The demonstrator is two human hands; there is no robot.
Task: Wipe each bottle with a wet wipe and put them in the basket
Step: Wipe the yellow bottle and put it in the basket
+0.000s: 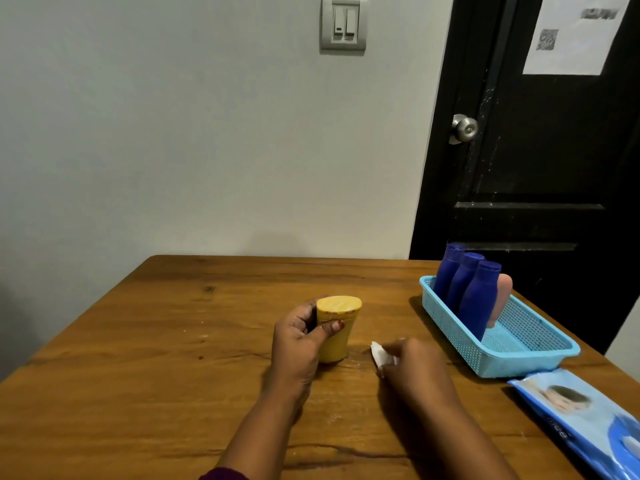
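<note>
- A brown wooden table fills the near half of the view and runs up to a pale grey wall on its far side.
- A yellow plastic bottle with a flat oval top stands upright near the middle of the table, its base on the wood.
- The left hand grips this bottle from the left. The thumb lies across the near face and the fingers curl round the far side.
- The right hand is just to the right of the bottle and low over the table, not touching the bottle.
- A small crumpled white wet wipe sticks out at the fingertips of that hand. The hand is blurred, so the fingers only seem to pinch it.
- A light blue perforated plastic basket sits at the right edge of the table, well apart from the yellow bottle.
- Three dark blue plastic bottles stand in a row in the far end of the basket, leaning slightly to the right.
- A pale pink bottle leans just to the right of the nearest blue one, also in the basket.
- A blue and white pack of wet wipes lies flat at the near right, just beside the near end of the basket.
- A black door with a round silver knob and a white paper sheet stands at the far right.
- A grey light switch is on the wall.
</note>
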